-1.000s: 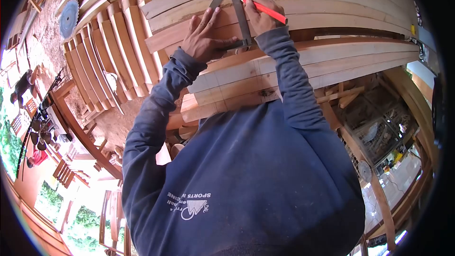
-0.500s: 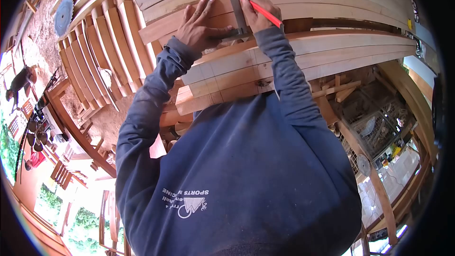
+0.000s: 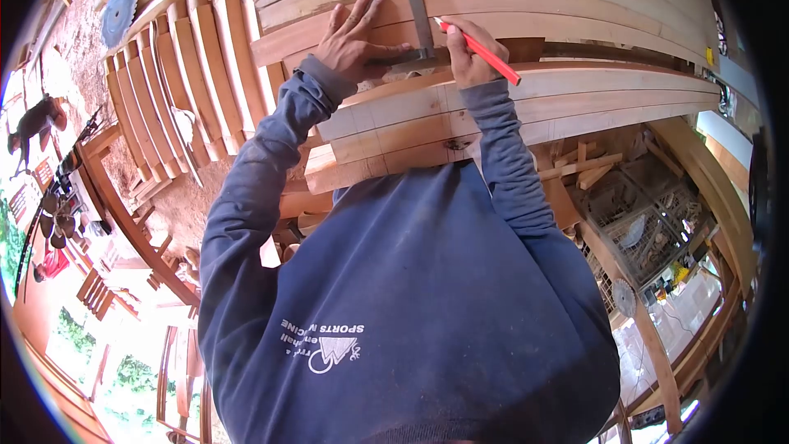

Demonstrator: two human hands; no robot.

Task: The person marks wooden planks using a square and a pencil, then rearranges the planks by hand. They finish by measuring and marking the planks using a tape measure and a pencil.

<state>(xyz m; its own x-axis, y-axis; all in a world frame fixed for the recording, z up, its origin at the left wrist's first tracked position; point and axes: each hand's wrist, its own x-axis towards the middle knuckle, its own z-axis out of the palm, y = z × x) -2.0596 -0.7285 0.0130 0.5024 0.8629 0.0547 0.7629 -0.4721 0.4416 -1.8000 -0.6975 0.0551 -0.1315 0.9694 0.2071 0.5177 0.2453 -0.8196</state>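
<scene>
My left hand [image 3: 353, 43] lies with fingers spread over a pale board [image 3: 312, 39] and the slanted side of a grey metal triangle square [image 3: 417, 12]. Its thumb stretches along the square's near edge. Between the fingers of my right hand [image 3: 475, 56] is a red pencil [image 3: 493, 60], pointing away from me. The pencil's tip is close to the board, just right of the square's straight side. Part of the square is hidden under my left hand.
Long planks [image 3: 592, 86] lie side by side, running to the right. Shaped wooden pieces [image 3: 193, 57] are lined up at the left, near a circular saw blade [image 3: 120, 13]. Offcuts [image 3: 585, 164] and a wire crate [image 3: 649, 222] sit low at the right.
My right hand and the pencil have moved toward me along the square's straight side. My left hand stays spread on the square, and the view has shifted slightly.
</scene>
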